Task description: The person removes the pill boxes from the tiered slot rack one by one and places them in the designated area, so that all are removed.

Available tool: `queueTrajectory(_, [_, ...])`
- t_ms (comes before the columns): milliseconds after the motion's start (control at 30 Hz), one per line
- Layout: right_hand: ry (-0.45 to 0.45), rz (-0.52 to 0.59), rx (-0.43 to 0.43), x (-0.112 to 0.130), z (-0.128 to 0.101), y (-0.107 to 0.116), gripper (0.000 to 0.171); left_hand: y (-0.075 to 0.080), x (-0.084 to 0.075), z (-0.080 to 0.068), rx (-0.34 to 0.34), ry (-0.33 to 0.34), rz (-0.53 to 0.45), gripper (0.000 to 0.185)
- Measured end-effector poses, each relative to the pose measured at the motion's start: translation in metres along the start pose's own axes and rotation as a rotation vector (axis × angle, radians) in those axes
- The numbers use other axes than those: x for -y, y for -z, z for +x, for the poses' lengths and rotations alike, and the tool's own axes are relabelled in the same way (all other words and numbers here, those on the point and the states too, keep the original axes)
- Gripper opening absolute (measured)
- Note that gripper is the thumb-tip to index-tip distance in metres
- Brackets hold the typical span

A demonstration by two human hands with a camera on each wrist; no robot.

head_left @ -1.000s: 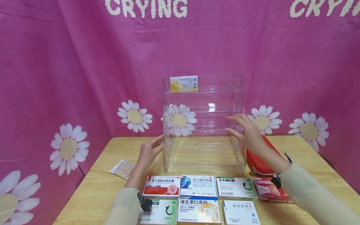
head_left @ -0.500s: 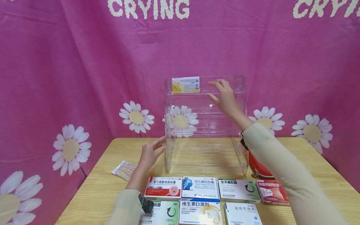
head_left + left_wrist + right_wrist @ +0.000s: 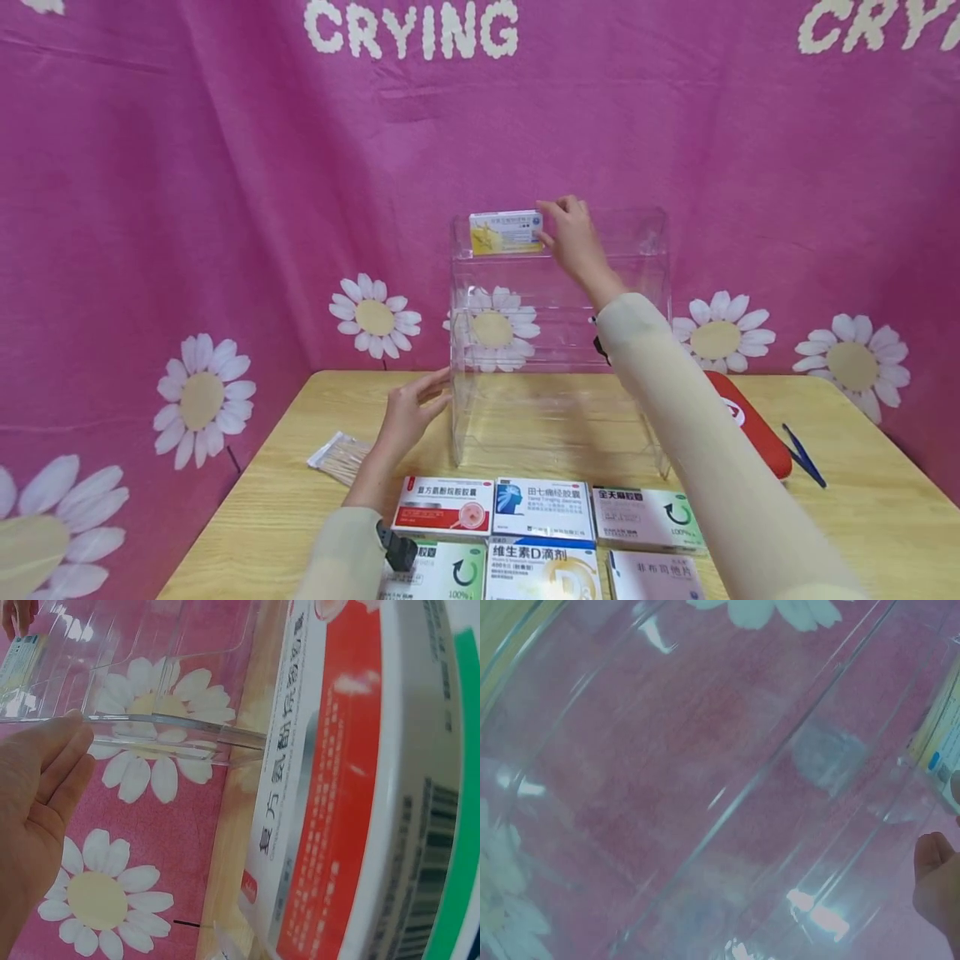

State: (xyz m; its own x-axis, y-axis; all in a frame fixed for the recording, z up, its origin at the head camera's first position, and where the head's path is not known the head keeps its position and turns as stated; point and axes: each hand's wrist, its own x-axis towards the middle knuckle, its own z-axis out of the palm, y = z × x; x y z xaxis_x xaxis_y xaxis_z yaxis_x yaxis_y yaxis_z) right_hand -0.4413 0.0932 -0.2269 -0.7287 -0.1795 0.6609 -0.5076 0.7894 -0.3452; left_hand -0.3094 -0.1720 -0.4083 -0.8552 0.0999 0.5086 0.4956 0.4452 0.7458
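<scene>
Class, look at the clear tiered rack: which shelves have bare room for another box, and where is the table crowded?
The clear rack has bare shelves below the yellow box, which the right hand touches, and top-shelf space beyond that hand. The table is crowded along its front edge with medicine boxes.

Head view frontal, wrist views close (both low), all sharing clear rack (image 3: 558,333)

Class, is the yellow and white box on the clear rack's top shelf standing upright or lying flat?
Upright: the yellow and white box shows its broad printed face on the top shelf.
</scene>
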Motion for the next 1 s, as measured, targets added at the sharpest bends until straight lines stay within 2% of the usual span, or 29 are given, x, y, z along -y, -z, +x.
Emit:
queueTrajectory(200, [-0.014,0.008,-0.046,0.001,-0.002,-0.006,0.032,-0.002,-0.002,-0.002,0.014,-0.001,0.001,0.041])
queueTrajectory(433, [0.031,0.027,-0.113,0.004,-0.005,-0.006,0.02,-0.002,-0.002,-0.001,0.001,-0.003,0.01,0.042])
queueTrajectory(600, [0.069,0.099,-0.169,0.004,-0.008,-0.003,0.02,-0.001,-0.001,-0.001,0.006,-0.007,0.019,0.043])
queueTrajectory(767, [0.131,0.194,-0.29,0.001,-0.01,0.002,0.018,0.0,-0.001,-0.001,0.009,-0.007,0.034,0.044])
queueTrajectory(867, [0.137,0.243,-0.357,0.0,-0.012,0.008,0.02,0.001,-0.002,-0.002,0.013,-0.001,0.03,0.044])
queueTrajectory(1000, [0.124,0.303,-0.387,-0.002,-0.019,0.021,0.023,0.004,-0.002,-0.002,0.015,-0.006,0.035,0.046])
